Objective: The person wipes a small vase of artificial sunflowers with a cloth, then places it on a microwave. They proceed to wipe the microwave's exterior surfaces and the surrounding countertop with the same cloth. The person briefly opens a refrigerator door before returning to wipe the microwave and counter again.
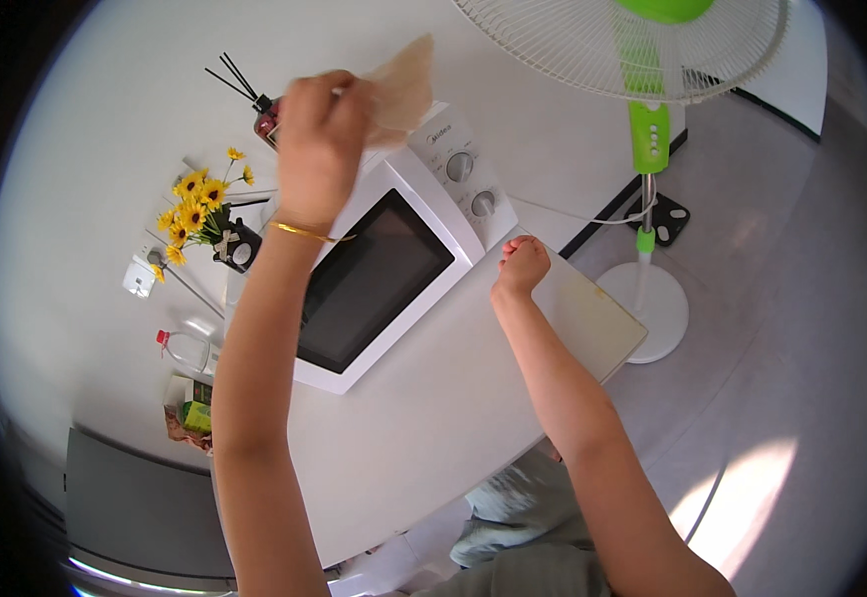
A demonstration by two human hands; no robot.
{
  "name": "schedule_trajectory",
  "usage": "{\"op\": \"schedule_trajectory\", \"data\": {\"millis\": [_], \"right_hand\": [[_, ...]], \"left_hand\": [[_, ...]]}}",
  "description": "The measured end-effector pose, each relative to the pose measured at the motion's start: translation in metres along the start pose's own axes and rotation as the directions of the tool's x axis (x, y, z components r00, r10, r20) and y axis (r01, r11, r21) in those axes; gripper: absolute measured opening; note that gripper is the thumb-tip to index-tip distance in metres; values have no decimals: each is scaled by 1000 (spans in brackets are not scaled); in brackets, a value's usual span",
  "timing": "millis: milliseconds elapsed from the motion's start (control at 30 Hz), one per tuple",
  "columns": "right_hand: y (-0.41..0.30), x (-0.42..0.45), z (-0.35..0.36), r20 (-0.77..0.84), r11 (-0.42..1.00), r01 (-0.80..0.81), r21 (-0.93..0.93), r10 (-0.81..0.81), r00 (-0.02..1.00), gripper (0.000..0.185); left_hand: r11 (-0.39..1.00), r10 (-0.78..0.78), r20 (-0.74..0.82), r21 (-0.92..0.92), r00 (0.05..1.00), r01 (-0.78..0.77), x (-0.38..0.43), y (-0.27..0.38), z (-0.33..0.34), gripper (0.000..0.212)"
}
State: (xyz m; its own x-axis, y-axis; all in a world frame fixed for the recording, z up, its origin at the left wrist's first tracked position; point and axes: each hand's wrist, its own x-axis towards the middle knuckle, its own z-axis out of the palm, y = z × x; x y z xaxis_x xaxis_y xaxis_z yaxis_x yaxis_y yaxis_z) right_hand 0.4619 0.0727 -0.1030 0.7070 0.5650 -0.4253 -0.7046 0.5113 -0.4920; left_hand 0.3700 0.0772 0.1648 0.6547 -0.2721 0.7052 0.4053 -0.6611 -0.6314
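My left hand point(321, 138) is raised over the microwave and grips a thin beige sheet point(402, 89), cloth or tissue, blurred by motion. A gold bracelet point(303, 232) circles that wrist. Below stands the white Midea microwave oven point(470, 250), its dark door window point(381, 280) closed and two dials on the control panel point(459, 166). My left hand and forearm hide part of its far side. Past the microwave's right front corner, my right hand point(524, 263) is curled into a fist above the white tabletop point(418, 440); I see nothing in it.
Along the wall are a reed diffuser point(265, 119), yellow artificial flowers point(194, 205) in a black pot point(239, 246), a plastic bottle point(188, 351) and small boxes point(196, 407). A green and white pedestal fan point(650, 138) stands on the right, with a white cord point(582, 218) nearby.
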Motion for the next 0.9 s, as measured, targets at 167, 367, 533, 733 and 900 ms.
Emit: {"op": "schedule_trajectory", "data": {"millis": [167, 367, 533, 733, 900], "right_hand": [[-2, -6, 1, -3, 1000, -25, 13, 25, 1000, 13], [-4, -7, -1, 18, 999, -49, 6, 48, 999, 14], [-2, -2, 1, 2, 999, -31, 11, 31, 1000, 14], [6, 2, -2, 15, 1000, -13, 3, 13, 1000, 15], [-5, -2, -2, 6, 999, -25, 31, 25, 1000, 16]], "left_hand": [[991, 129, 392, -25, 911, -130, -45, 33, 35, 18], [993, 119, 481, -39, 869, -114, -55, 42, 55, 7], [997, 74, 691, -51, 719, -53, -55, 63, 58, 9], [999, 34, 803, -9, 596, -46, -107, 94, 91, 15], [991, 129, 786, -119, 605, -57, -139, 128, 93, 14]]}}
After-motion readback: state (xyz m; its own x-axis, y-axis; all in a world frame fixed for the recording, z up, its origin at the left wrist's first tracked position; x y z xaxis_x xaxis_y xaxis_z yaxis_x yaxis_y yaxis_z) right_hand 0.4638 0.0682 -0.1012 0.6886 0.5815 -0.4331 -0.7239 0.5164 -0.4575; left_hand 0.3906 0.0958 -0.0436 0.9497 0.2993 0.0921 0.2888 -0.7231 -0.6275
